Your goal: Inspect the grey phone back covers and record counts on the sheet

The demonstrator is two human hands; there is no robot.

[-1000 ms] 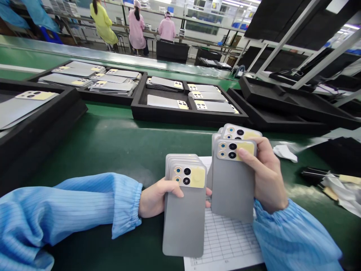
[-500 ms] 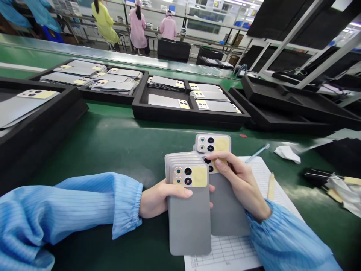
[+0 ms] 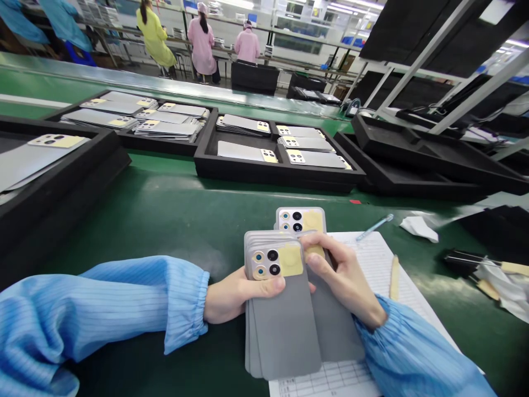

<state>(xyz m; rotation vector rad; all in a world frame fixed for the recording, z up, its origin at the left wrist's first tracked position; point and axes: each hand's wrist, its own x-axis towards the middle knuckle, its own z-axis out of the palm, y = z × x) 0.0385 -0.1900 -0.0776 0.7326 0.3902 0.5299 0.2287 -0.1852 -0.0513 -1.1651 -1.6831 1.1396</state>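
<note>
My left hand [image 3: 235, 292] is closed around a fanned stack of grey phone back covers [image 3: 285, 325], its thumb across the top one just below the camera lenses and yellow film. Beside the stack's upper right corner, my right hand [image 3: 343, 275] is closed, thumb and index finger pinching at a cover's edge. Which cover lies between those fingertips is partly hidden. Behind and to the right, more back covers [image 3: 301, 219] rest partly over a printed sheet [image 3: 363, 242], their lower part under my right hand.
Black trays [image 3: 276, 175] of back covers line the far side of the green table [image 3: 177, 215]. Another tray [image 3: 82, 176] stands at left, stacked trays [image 3: 413, 171] at right. A pen [image 3: 375, 227], a pale stick [image 3: 394, 278] and crumpled tissue [image 3: 419, 227] lie at right. People sit beyond.
The top covers in my left hand have swung, their lower ends now fanned to the right. My right hand has moved slightly left and down, closer to the stack. The covers behind shifted left.
</note>
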